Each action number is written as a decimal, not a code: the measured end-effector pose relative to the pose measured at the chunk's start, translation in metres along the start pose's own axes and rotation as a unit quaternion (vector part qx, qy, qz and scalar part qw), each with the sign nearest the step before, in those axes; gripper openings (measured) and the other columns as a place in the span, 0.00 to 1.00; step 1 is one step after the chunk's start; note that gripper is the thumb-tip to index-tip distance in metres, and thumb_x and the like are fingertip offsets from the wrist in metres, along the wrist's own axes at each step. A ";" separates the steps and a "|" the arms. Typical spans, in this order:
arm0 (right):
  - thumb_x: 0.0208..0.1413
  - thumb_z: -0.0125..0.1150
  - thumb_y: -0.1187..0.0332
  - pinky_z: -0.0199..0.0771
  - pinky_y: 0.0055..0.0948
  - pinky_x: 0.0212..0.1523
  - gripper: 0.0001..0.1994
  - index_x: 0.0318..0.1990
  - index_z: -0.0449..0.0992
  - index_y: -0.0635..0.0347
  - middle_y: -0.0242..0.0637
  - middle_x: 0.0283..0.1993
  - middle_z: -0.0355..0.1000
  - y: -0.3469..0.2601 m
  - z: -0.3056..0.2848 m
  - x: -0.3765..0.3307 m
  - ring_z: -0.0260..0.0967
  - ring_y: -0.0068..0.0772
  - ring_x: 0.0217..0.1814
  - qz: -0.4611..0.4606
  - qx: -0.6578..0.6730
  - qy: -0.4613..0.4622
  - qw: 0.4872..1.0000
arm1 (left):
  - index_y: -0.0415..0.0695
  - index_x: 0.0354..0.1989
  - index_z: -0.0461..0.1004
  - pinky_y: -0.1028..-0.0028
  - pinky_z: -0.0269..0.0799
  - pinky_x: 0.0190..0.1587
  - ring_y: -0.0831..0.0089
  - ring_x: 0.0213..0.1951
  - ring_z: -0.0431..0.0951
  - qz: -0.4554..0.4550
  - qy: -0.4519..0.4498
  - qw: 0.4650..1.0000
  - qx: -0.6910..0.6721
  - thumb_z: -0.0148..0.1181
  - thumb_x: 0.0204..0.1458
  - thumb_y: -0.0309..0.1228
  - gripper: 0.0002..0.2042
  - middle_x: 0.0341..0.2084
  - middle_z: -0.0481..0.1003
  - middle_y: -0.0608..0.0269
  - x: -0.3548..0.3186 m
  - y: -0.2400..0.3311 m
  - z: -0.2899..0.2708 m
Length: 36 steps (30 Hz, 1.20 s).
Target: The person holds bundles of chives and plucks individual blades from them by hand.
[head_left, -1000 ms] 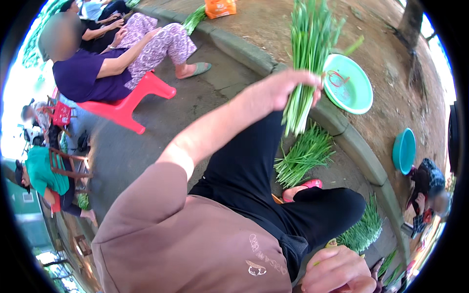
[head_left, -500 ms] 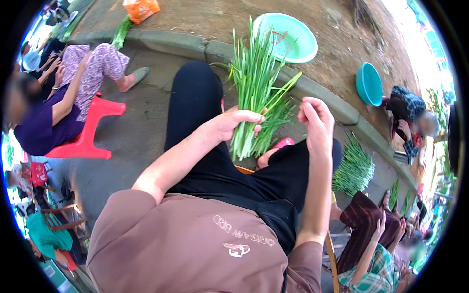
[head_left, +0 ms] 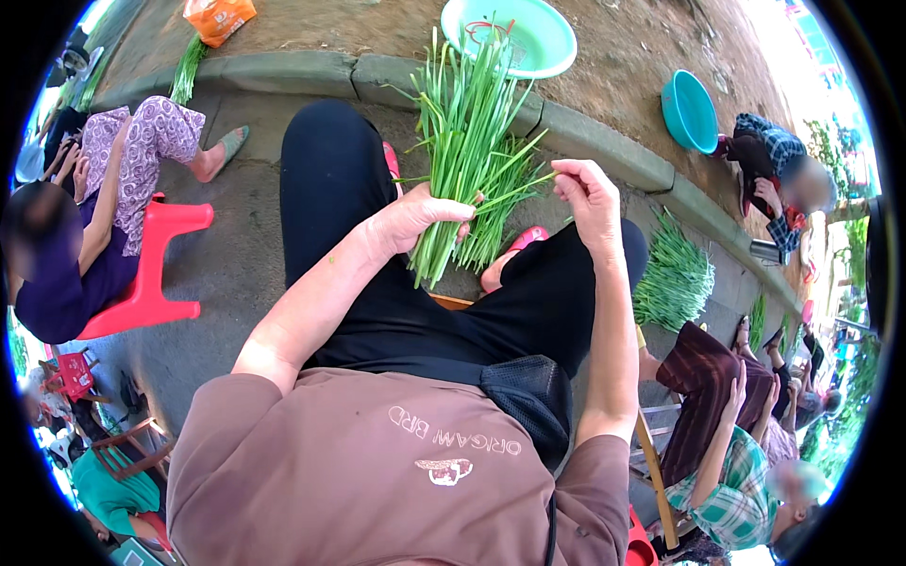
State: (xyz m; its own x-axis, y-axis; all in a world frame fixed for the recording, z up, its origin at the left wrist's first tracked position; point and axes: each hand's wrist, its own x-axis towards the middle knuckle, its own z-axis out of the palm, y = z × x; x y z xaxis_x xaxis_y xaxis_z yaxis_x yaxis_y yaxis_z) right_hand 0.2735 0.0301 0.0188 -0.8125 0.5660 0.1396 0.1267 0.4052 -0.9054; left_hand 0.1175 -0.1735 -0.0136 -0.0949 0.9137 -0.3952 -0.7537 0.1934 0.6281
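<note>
My left hand (head_left: 420, 217) is wrapped round the lower stalks of a thick bunch of garlic chives (head_left: 462, 141), held upright and slightly tilted above my lap. Its long green blades fan out toward the kerb. Off to the right, my right hand (head_left: 593, 203) has thumb and fingers pinched at the tip of a thin yellowish-green chive blade (head_left: 528, 183). That blade stretches across from the bunch. Behind and below the bunch, more chives (head_left: 495, 222) lie on the ground between my feet, partly hidden.
Past the kerb (head_left: 604, 141) sit a pale green basin (head_left: 557, 52) with something red in it, and a teal basin (head_left: 689, 111). A chive heap (head_left: 675, 274) lies right of my knee. People sit on both sides, one on a red stool (head_left: 156, 269).
My right hand has come to pinch a blade's tip, where before it was held apart from the bunch. My left hand keeps its hold. The whole view has shifted slightly.
</note>
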 end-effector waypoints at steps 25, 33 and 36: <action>0.55 0.57 0.72 0.64 0.19 0.32 0.05 0.38 0.74 0.60 0.29 0.28 0.70 0.050 0.003 -0.025 0.65 0.20 0.29 0.084 0.418 0.065 0.902 | 0.38 0.42 0.67 0.77 0.70 0.29 0.78 0.24 0.72 0.004 -0.009 0.998 0.057 0.61 0.46 0.25 0.15 0.23 0.69 0.65 -0.010 -0.009 -0.003; 0.57 0.56 0.70 0.65 0.18 0.33 0.07 0.41 0.75 0.58 0.29 0.36 0.73 0.052 0.008 -0.026 0.67 0.19 0.32 0.111 0.391 0.119 0.906 | 0.37 0.42 0.67 0.78 0.68 0.29 0.76 0.25 0.72 -0.005 -0.038 0.996 0.082 0.62 0.44 0.25 0.16 0.24 0.69 0.64 -0.012 -0.014 -0.003; 0.57 0.55 0.71 0.66 0.17 0.34 0.09 0.45 0.74 0.58 0.29 0.40 0.73 0.047 0.009 -0.026 0.68 0.17 0.35 0.127 0.323 0.115 0.931 | 0.37 0.42 0.68 0.77 0.67 0.30 0.76 0.25 0.72 0.002 -0.056 0.994 0.096 0.62 0.43 0.26 0.17 0.25 0.69 0.65 -0.014 -0.016 -0.003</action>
State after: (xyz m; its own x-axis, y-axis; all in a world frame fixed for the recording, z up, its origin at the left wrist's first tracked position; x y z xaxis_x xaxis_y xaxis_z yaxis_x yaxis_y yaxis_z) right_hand 0.2950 0.0277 -0.0311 -0.6502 0.7537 -0.0962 -0.1321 -0.2368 -0.9625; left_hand 0.1291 -0.1905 -0.0206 -0.0175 0.9465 -0.3222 -0.6149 0.2439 0.7499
